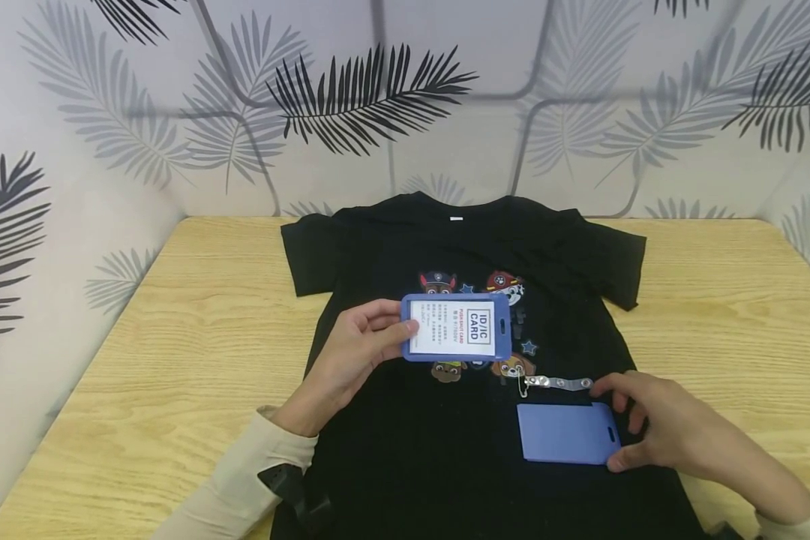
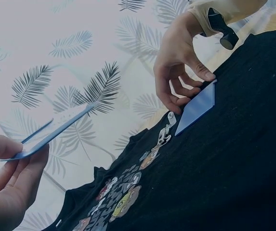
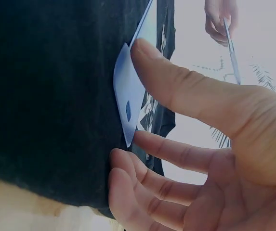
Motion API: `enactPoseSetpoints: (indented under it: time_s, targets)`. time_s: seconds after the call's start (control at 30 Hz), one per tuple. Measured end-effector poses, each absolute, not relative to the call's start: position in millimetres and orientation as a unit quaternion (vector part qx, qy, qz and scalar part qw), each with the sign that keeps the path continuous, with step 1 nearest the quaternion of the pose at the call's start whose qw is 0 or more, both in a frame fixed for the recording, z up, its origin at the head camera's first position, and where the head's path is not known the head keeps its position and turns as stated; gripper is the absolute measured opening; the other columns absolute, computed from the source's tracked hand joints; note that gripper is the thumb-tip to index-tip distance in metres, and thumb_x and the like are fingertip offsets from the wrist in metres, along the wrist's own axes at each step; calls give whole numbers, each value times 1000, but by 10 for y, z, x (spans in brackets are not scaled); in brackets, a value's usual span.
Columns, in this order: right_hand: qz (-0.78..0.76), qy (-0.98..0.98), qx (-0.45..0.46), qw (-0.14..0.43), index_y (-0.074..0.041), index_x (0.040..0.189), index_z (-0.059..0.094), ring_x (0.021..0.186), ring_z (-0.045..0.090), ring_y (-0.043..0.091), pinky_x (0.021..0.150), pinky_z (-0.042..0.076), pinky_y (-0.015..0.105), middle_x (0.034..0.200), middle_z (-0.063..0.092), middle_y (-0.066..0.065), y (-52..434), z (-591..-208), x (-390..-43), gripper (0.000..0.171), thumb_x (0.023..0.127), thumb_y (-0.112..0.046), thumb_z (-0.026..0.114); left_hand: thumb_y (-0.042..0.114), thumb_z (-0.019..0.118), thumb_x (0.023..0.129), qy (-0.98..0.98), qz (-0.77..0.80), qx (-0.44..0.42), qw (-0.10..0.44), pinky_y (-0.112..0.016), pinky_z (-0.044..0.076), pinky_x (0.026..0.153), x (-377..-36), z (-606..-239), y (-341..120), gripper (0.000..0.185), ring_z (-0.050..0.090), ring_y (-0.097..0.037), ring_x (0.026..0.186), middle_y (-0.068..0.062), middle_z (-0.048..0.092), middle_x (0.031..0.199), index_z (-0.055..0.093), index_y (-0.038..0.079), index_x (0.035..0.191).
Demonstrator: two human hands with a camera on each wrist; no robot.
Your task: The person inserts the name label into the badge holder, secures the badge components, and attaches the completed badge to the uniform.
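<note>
Left hand [image 1: 361, 346] pinches the blue plastic card holder with a white ID card inside [image 1: 456, 327] by its short edge, above the black cotton T-shirt with cartoon print [image 1: 405, 247] on the light wooden table [image 1: 175, 360]. Right hand [image 1: 655, 427] touches the edge of the second, plain blue plastic card cover [image 1: 564, 433] with thumb and fingertips; this cover lies flat on the shirt, just beside a metal clip strap [image 1: 556, 383].

From the left wrist view, the holder [image 2: 56, 130] looks thin and stiff, held between thumb and fingers.

From the right wrist view, the thumb rests on the flat cover [image 3: 128, 91], the fingers are only loosely bent.

I judge both blue pieces light, rigid and a little slippery; the edges are the best place to grip. Count: two blue pieces, one strap, one shirt.
</note>
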State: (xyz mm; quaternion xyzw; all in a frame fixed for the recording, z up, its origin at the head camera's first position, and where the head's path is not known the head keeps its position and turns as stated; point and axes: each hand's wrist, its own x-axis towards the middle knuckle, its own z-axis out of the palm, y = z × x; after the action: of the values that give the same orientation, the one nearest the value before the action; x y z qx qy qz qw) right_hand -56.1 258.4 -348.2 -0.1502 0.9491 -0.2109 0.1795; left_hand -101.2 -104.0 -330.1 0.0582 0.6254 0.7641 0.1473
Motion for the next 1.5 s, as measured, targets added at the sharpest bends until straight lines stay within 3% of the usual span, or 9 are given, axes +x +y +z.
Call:
enactPoseSetpoints:
  time_s: [0.7,0.93,1.07,1.27,1.5]
  targets:
    - [-222,946,-159,177,-7,106,56,70,48,14,55,43,24,85,47,0,2561,-3462,-570,68,51,-14,95,-3,60,91,632,758,57,153,-40,54,87,-1012,-3262,-1035,35,66,-23,92,-25,63,114,52,-11,125]
    - [-280,926,-154,203,-4,110,48,66,58,10,56,50,24,81,59,1,2613,-3451,-578,58,66,0,85,-3,60,91,631,758,57,154,-39,54,87,-1010,-3264,-1041,35,66,-23,92,-24,64,114,52,-11,125]
    - [-357,894,-123,240,2,117,46,70,63,15,60,55,27,82,60,5,2659,-3421,-592,54,74,6,78,-3,60,91,632,757,56,154,-39,55,87,-1011,-3265,-1042,35,66,-23,92,-24,64,113,52,-11,125]
    - [-505,810,-73,288,12,111,50,77,65,20,69,59,37,87,56,10,2760,-3390,-627,32,86,0,68,-3,61,91,636,754,56,153,-40,54,87,-1019,-3261,-1043,35,66,-24,92,-24,63,114,53,-11,124]
    - [-541,799,-44,258,-4,102,64,78,68,18,71,59,33,88,66,1,2824,-3391,-638,11,92,-8,65,-2,61,92,636,754,56,153,-40,54,88,-1019,-3260,-1046,35,66,-24,93,-24,63,114,53,-11,125]
